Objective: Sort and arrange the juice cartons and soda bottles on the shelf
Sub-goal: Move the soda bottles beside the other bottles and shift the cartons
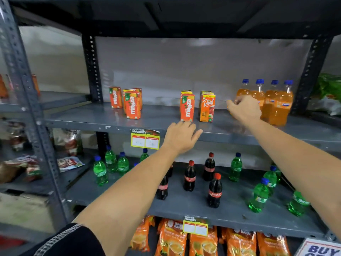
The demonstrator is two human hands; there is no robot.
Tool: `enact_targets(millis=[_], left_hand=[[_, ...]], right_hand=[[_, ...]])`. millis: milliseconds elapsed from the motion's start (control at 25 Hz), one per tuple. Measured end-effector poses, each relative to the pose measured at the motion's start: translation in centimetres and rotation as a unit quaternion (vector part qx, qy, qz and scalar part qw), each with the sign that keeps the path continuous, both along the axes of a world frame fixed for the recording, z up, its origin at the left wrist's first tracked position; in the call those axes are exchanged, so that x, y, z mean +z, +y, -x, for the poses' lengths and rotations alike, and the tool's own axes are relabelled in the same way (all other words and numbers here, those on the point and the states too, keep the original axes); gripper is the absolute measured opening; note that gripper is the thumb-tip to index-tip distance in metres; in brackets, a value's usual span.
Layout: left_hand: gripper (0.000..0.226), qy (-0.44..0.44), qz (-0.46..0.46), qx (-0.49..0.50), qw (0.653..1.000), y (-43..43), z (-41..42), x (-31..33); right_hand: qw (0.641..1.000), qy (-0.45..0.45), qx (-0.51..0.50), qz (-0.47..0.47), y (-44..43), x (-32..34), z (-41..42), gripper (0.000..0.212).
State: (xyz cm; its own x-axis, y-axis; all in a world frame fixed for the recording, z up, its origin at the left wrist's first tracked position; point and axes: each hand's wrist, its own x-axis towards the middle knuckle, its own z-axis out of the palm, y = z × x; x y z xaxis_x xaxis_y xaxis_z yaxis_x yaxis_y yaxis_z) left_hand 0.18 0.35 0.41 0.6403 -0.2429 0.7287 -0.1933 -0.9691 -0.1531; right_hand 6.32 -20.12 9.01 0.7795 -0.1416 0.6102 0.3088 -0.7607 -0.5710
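**Both hands up at the juice shelf**

Your left hand (181, 136) hovers with its grip apart, fingers spread and empty, just below the front Maaza carton (187, 108) on the upper shelf (88, 117). Beside that carton stands a Real apple carton (207, 108), each with more cartons lined up behind it. Another group of Maaza cartons (132, 105) stands well apart to the left.

Your right hand (243, 109) is curled in front of the orange soda bottles (273, 100) at the right end of the same shelf. Whether that grip is clamped on a bottle I cannot tell; the fingers are blurred and turned away.

On the lower shelf (184, 207), the cola bottles (215, 191) and green soda bottles (100, 170) stand mixed and scattered.

Handling, as a judgement: the cartons are likely light and stiff-sided but will dent if squeezed, so take them across the broad faces near the middle. The full bottles are likely heavier, smooth and easy to topple; hold them around the body, not the cap, and set each down flat.
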Motion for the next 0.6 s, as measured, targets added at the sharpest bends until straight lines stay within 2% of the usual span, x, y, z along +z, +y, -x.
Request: enact_targets(millis=[320, 600], left_hand=[[0.051, -0.024, -0.028, 0.038, 0.999, 9.5, 2.9, -0.4], [0.052, -0.031, -0.002, 0.041, 0.999, 16.9, 3.5, -1.2]], right_hand=[[0.998, -0.024, -0.005, 0.054, 11.4, -1.6, 2.3, 0.044], [0.997, 0.018, -0.067, 0.026, 12.0, -2.7, 1.9, 0.06]])
